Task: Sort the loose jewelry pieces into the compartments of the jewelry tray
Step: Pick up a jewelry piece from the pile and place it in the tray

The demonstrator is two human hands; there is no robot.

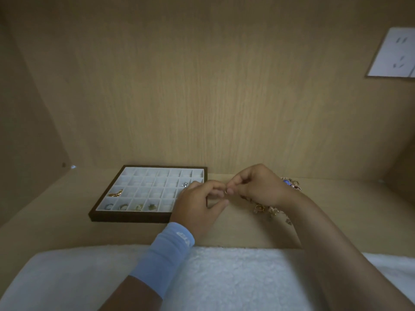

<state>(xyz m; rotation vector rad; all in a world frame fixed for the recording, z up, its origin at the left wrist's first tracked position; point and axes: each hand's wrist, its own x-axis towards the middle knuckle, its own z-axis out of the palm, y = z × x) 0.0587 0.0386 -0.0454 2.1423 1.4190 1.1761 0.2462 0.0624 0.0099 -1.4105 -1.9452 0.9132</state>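
The jewelry tray [125, 217], dark-rimmed with white compartments, lies on the wooden shelf at centre left. Its front row holds several small gold pieces [138, 207], a gold piece [115, 194] lies in the left column, and a sparkly piece [185, 184] sits near its right side. My left hand [197, 209] and my right hand [258, 187] meet just right of the tray, fingertips pinching a small gold ring [226, 192] between them. A pile of loose jewelry [269, 209] lies under and behind my right hand, partly hidden.
A wooden back wall rises close behind the tray. A white wall socket [395, 52] sits at upper right. White fluffy fabric [224, 277] covers the near edge below my arms. A light blue wristband [168, 250] is on my left wrist.
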